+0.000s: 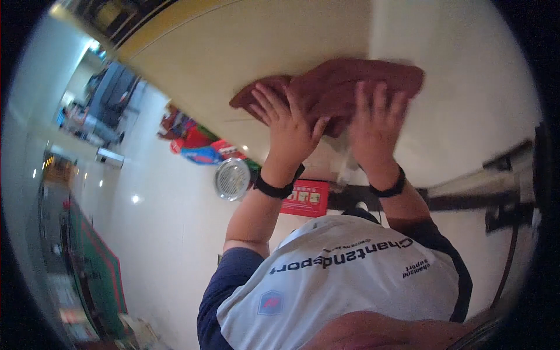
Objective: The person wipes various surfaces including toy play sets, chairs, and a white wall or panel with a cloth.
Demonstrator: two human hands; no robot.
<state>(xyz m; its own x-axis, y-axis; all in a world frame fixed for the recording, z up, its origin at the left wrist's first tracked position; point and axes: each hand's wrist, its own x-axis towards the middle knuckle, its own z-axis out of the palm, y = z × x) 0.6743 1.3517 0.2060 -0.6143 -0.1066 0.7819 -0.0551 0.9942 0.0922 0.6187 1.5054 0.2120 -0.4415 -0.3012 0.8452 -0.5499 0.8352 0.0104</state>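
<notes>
A brown cloth (354,83) lies bunched and folded on a broad beige surface (197,57). My left hand (286,116) rests flat on the cloth's left part, fingers spread and thumb apart. On its right part my right hand (378,120) presses down, also with fingers apart; motion blurs it. Neither hand's fingers are curled round the cloth. Black bands circle both wrists. What lies beneath the cloth is hidden.
The beige surface's edge runs diagonally at the left. Past it are a round metal-rimmed object (232,179), colourful packages (199,146) and a red sign (306,199) with pictures. Dark bars (459,199) stand at right. A blurred person (94,124) appears far left.
</notes>
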